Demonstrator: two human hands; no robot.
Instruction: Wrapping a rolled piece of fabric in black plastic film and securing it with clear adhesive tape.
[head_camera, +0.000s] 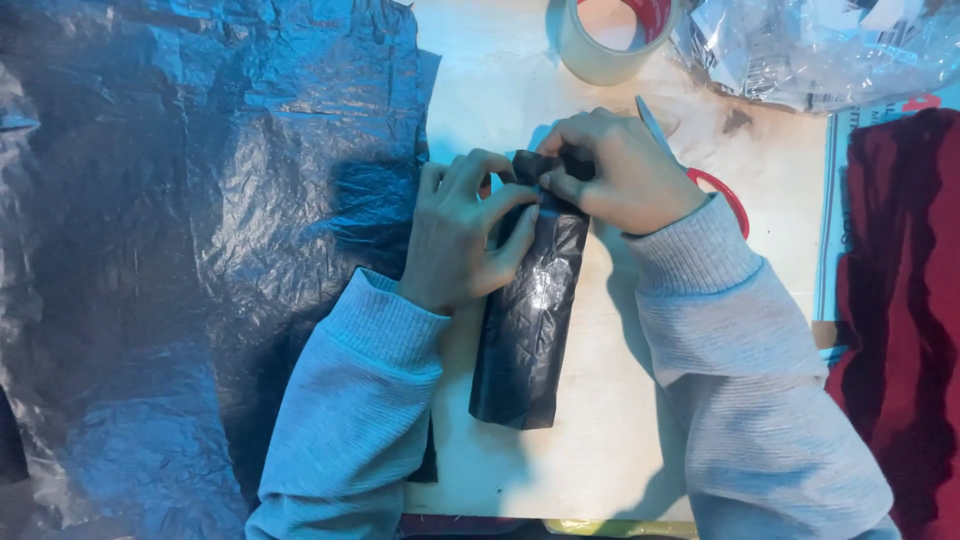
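- Long parcel wrapped in glossy black plastic film (525, 330): lies lengthwise on the pale wooden bench (600, 440), far end inside both grips.
- Left hand (460, 240): grip closed on the parcel's upper left side, apparently steadying it.
- Right hand (615, 170): fingertips pinched narrow on the bunched film at the top end, seemingly keeping the fold shut.
- Large crinkled dark plastic sheet (190, 230): spread left of the grips.
- Roll of clear tape (610, 40): beyond the grips.
- Red-handled scissors (725, 195): partly hidden under the right wrist.
- Dark red cloth (905, 300): far right.
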